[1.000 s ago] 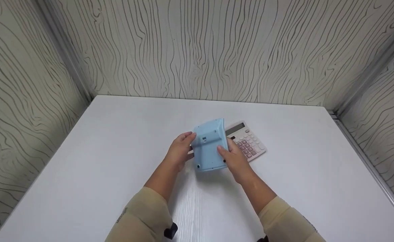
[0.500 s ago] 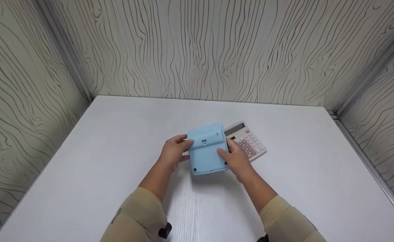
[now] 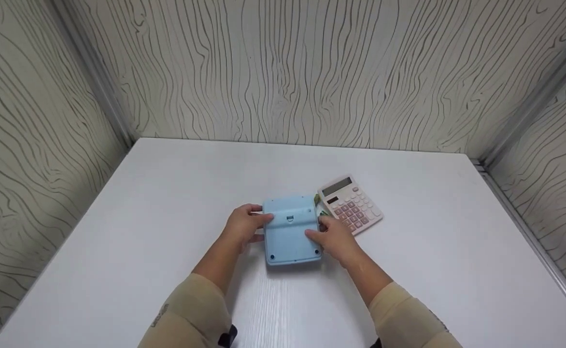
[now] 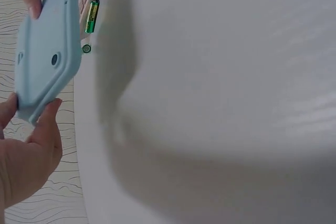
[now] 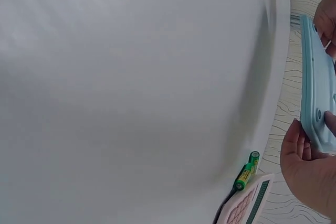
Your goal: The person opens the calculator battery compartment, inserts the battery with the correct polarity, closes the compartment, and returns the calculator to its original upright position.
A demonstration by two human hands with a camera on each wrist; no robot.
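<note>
A light-blue calculator (image 3: 291, 234) is held above the table with its back up, showing a battery-cover latch and dark round feet. My left hand (image 3: 244, 224) grips its left edge, thumb on the back and fingers underneath. On the right edge, my right hand (image 3: 337, 238) pinches it the same way, as the right wrist view shows with the right hand (image 5: 310, 169) at the near corner. The calculator's keys face down, hidden. Just right of it lies a pink calculator (image 3: 355, 203), keys up. Green batteries (image 5: 244, 177) lie against the pink calculator's edge.
The white table (image 3: 176, 193) carries these things near its middle. Wood-grain panels (image 3: 283, 72) rise behind it and at both sides, with grey metal strips (image 3: 90, 72) in the corners.
Both hands have brought the blue calculator toward the body and slightly left, turning its back more squarely upward. The batteries and more of the pink calculator have come into sight.
</note>
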